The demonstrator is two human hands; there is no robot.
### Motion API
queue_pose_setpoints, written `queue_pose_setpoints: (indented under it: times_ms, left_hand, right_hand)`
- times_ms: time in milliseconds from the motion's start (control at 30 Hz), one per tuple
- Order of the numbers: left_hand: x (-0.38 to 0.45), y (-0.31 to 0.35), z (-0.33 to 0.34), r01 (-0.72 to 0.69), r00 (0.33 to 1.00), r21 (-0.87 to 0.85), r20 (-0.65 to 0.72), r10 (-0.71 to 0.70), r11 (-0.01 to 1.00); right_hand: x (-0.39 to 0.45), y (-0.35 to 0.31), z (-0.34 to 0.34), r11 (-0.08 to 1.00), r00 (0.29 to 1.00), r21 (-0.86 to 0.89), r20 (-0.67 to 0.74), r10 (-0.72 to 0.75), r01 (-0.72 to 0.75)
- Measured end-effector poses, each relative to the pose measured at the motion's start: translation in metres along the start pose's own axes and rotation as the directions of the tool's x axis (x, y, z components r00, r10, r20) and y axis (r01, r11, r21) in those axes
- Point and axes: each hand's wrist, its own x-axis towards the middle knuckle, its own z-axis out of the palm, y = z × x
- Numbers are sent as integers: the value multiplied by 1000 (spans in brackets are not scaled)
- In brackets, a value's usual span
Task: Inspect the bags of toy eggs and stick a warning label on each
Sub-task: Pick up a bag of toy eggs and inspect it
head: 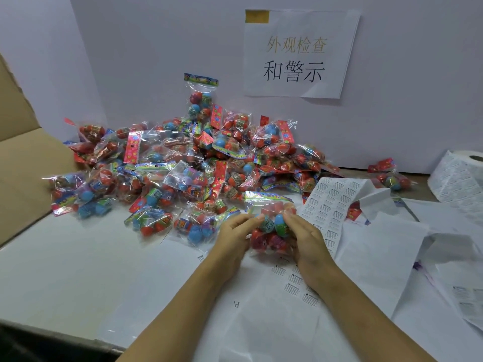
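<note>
Two hands work at the middle of my view: my left hand (233, 237) and my right hand (307, 237) both have their grip closed round one clear plastic bag of red, blue and green toy eggs (270, 226), fingers curled onto it from either side. The bag stands upright between them, its colourful printed header strip (264, 196) at the top and its lower end touching the white tabletop (65, 270).

Behind it a large pile of similar clear bags of toy eggs (183, 163) is heaped against the white back wall (146, 48), one bag propped up above the rest. Just right of the held bag lies a white sheet of small printed warning labels (332, 202), curling over at its far end, and more label backing paper (300, 286) spreads under my wrists. A thick white roll of labels (460, 176) sits at the far right edge, with one separate bag of eggs (390, 177) near it. A brown cardboard box flap (23, 163) rises on the left, and a white paper sign with Chinese characters (298, 53) is fixed to the wall
</note>
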Motion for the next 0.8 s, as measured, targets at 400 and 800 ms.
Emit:
queue_pose_setpoints:
  times_ms: [400,800]
  left_hand:
    - [2,-2,0,20,997,2,-68,-19,1000]
    - [-1,2,-2,-33,995,-108,-94,23,994]
  right_hand:
    - [-1,-1,0,999,1000,-33,20,14,-13]
    - [-7,2,-2,895,957,-380,-72,-280,234]
